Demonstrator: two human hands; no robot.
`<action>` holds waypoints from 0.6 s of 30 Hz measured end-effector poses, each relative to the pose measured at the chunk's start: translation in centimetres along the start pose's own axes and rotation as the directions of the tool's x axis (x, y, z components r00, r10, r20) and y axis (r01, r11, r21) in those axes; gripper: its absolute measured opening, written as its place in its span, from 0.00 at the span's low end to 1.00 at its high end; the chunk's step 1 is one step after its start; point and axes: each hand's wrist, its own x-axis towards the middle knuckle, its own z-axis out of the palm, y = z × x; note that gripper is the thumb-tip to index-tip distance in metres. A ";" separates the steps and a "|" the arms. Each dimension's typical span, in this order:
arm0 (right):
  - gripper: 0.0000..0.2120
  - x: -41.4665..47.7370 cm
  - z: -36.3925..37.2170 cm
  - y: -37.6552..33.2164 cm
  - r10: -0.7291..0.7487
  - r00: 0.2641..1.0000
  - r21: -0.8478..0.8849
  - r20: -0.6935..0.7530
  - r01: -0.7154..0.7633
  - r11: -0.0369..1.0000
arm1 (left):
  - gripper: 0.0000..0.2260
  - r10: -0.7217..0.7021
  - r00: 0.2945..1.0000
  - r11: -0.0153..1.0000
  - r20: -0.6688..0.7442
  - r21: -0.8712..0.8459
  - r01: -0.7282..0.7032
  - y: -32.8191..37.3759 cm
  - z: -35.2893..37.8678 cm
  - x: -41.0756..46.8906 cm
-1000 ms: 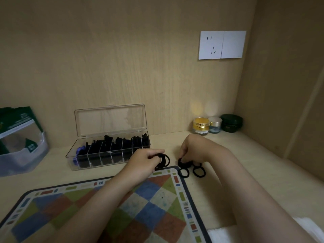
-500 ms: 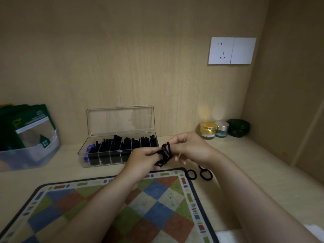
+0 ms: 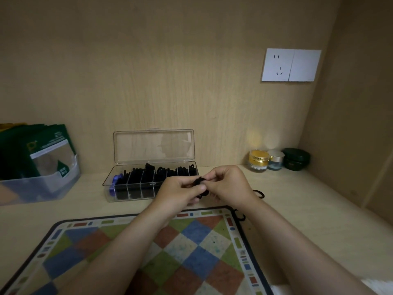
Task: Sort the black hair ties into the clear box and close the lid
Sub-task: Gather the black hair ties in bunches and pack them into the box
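1. Fingers point(image 3: 200, 188) of the left hand point(image 3: 180, 191) and right hand point(image 3: 230, 184) pinch a bunch of black hair ties point(image 3: 198, 180), now lifted off the bench point(image 3: 302, 209).
2. Clear box point(image 3: 131, 189) sits just behind the fingers, lid point(image 3: 154, 145) open, ready for them.

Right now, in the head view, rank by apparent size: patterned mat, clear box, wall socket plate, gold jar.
1. patterned mat (nearest, so exaggerated)
2. clear box, lid open
3. wall socket plate
4. gold jar
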 end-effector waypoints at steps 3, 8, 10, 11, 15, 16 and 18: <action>0.01 -0.1 0.3 -0.4 -0.018 1.000 0.025 0.017 0.018 1.000 | 0.13 0.003 1.000 0.999 -0.017 -0.040 -0.003 0.5 -0.5 0.1; 0.12 -0.2 0.5 -1.2 0.033 0.999 0.148 0.026 -0.036 0.988 | 0.12 0.066 0.997 0.997 0.049 -0.031 -0.065 1.1 -1.9 -0.1; 0.19 -0.3 0.6 -1.4 0.087 0.992 0.230 0.096 -0.108 0.967 | 0.12 0.081 0.995 0.997 0.060 -0.025 -0.079 1.2 -2.4 0.0; 0.20 -0.4 0.6 -1.6 0.107 0.984 0.266 0.146 -0.143 0.953 | 0.12 0.082 0.995 0.996 0.058 -0.035 -0.080 1.2 -2.6 0.0; 0.11 -0.7 0.4 -2.4 0.089 0.961 0.309 0.263 -0.171 0.936 | 0.11 0.110 0.994 0.992 0.020 -0.058 -0.109 1.2 -3.4 0.0; 0.10 -0.6 0.5 -2.6 0.089 0.963 0.314 0.255 -0.170 0.934 | 0.10 0.120 0.993 0.990 0.011 -0.072 -0.119 1.3 -3.6 -0.1; 0.09 -0.2 0.8 -3.2 0.108 0.964 0.329 0.243 -0.187 0.926 | 0.10 0.129 0.992 0.986 0.008 -0.110 -0.127 1.6 -4.1 -0.2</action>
